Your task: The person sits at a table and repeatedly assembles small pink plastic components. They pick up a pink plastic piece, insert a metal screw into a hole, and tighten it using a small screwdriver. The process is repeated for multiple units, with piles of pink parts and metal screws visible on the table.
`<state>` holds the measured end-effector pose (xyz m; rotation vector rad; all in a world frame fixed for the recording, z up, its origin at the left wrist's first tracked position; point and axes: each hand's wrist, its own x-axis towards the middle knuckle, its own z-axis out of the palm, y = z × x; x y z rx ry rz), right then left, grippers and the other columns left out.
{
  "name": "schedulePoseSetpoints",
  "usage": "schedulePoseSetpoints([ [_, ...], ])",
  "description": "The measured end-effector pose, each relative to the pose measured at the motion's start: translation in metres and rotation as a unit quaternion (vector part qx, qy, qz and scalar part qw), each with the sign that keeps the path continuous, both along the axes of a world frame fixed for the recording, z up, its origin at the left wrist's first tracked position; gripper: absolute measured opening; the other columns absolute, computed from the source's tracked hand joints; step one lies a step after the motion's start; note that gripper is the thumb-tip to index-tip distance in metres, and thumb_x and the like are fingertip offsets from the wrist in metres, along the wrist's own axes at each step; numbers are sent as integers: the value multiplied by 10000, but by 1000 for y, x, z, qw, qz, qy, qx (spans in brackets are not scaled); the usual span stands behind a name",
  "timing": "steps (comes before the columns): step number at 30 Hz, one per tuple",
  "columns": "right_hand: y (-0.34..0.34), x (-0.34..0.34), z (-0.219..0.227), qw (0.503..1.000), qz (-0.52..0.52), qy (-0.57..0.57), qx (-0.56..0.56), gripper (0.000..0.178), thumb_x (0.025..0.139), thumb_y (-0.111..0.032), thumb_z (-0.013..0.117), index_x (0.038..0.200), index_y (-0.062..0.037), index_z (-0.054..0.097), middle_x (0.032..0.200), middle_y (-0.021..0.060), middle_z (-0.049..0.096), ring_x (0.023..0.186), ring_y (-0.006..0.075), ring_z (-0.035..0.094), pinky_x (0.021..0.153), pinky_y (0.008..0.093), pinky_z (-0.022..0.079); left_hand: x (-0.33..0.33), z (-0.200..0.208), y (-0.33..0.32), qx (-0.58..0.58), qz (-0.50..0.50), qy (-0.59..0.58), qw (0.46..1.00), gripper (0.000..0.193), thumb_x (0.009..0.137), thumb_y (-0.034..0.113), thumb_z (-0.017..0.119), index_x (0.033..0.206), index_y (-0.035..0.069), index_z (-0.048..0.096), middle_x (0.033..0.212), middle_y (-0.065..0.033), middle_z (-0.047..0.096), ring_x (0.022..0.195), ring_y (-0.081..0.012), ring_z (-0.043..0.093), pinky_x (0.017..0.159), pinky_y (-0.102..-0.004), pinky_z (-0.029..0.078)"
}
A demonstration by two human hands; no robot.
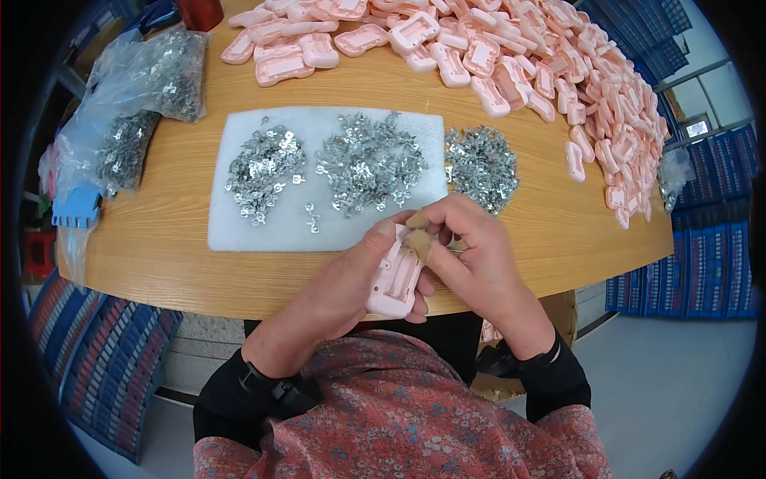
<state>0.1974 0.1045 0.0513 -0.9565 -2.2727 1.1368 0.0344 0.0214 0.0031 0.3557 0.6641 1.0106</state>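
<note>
At the near edge of the table [558, 227], the pink shell [394, 281] lay in the left hand [347, 267], closed about it, with fingertips showing past its right side. The shell's long axis ran from just past six to just past twelve o'clock. The right hand [481, 254] was nearer the upper end, its tan-covered thumb and forefinger pinched close there; whether they held anything could not be told.
</note>
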Motion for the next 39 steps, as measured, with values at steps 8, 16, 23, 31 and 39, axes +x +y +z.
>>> schedulePoseSetpoints([
  [8,-2,-2,2,998,-26,-1,-54,197,838,-55,694,1034,-40,687,842,46,565,672,114,545,624,264,458,-4,-2,2,-16,-6,-11,1000,580,1079,453,235,1523,79,229,898,-171,658,724,-274,687,671,-381,579],
  [16,0,0,-6,992,-26,20,-119,189,881,-109,687,1058,-47,712,792,30,547,650,96,533,615,256,451,-6,4,0,11,-17,18,1000,563,1079,452,235,1489,70,283,894,-171,663,711,-275,688,661,-378,581],
  [23,-5,0,1,998,-43,26,-50,201,856,-57,675,1053,-34,712,789,23,549,649,84,516,602,247,442,-6,2,-1,-44,-7,2,999,547,1079,457,173,1282,53,482,900,-196,684,711,-321,705,634,-399,583],
  [31,-3,4,-8,988,-36,26,-146,184,843,-30,679,1027,-18,686,802,12,547,666,74,510,611,238,435,-4,-3,-3,-17,-37,1,999,557,1077,463,258,1494,95,288,895,-182,665,713,-279,689,651,-381,578],
  [39,-10,7,3,998,-4,18,65,146,838,-9,675,983,-22,669,855,58,579,737,166,580,643,283,463,-7,-5,-3,-20,-5,-52,998,563,1082,442,256,1519,86,255,903,-193,664,717,-298,690,652,-409,579],
])
